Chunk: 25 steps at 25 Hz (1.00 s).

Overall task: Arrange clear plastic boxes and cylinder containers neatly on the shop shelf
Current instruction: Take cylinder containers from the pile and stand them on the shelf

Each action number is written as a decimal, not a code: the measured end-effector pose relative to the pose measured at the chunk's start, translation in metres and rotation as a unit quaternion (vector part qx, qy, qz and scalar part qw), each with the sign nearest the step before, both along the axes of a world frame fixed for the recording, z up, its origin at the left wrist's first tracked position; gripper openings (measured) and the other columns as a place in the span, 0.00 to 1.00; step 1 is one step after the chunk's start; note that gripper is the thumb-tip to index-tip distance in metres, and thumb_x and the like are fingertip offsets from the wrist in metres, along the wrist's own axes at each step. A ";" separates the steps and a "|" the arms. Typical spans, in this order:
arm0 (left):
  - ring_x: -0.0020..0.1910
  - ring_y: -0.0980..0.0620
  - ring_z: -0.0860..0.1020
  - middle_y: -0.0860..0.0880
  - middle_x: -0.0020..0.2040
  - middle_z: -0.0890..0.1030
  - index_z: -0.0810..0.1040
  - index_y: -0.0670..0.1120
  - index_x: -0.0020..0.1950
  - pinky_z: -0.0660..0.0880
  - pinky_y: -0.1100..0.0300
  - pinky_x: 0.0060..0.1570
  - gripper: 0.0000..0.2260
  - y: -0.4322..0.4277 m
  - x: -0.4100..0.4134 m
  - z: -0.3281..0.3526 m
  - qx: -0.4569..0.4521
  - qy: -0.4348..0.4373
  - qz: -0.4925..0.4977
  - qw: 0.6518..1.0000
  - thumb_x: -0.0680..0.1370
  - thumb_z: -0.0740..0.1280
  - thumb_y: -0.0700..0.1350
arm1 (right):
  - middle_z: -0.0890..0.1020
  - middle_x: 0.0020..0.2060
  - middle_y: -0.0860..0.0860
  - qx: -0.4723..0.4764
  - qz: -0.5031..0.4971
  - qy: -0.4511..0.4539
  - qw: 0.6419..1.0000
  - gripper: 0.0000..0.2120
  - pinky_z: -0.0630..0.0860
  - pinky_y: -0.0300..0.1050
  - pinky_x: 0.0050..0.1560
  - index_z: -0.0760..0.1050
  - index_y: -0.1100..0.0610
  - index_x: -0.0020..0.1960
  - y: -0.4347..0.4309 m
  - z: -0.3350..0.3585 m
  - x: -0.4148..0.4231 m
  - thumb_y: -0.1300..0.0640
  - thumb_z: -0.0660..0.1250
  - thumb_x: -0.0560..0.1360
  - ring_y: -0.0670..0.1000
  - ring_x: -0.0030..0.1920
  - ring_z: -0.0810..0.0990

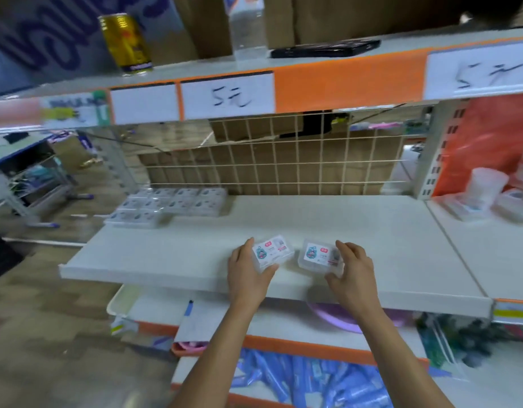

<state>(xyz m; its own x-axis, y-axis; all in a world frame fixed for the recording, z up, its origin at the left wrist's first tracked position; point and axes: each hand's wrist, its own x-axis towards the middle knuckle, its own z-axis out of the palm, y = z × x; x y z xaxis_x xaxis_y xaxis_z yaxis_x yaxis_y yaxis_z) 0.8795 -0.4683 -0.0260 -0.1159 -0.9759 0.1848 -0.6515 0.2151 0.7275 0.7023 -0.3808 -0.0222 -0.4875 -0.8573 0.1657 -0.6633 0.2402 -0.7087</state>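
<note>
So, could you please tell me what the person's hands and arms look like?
Both are bare. The left hand and right hand wear no gloves, and no ring, watch or bracelet shows. The forearms carry no sleeve down to the picture's bottom edge. The picture is slightly blurred, so something very thin could be missed.

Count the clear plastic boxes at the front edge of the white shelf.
2: the left clear labelled plastic box in the left hand, the right clear labelled plastic box in the right hand. Blurred boxes sit back left.
</note>
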 end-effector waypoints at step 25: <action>0.68 0.48 0.65 0.46 0.70 0.68 0.65 0.45 0.72 0.60 0.60 0.65 0.29 -0.146 0.168 -0.010 0.000 -0.122 0.066 0.990 0.74 0.71 0.48 | 0.73 0.64 0.57 0.013 0.135 0.068 0.988 0.29 0.59 0.39 0.60 0.70 0.63 0.65 -0.196 -0.015 0.151 0.69 0.66 0.65 0.56 0.65 0.70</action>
<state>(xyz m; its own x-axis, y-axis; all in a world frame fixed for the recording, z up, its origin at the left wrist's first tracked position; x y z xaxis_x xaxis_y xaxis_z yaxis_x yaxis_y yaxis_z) 1.0478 -0.6142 -0.0357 -0.0291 -0.9857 0.1661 -0.8307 0.1163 0.5444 0.8537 -0.5771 -0.0373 -0.2154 -0.9579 0.1897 -0.7944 0.0589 -0.6045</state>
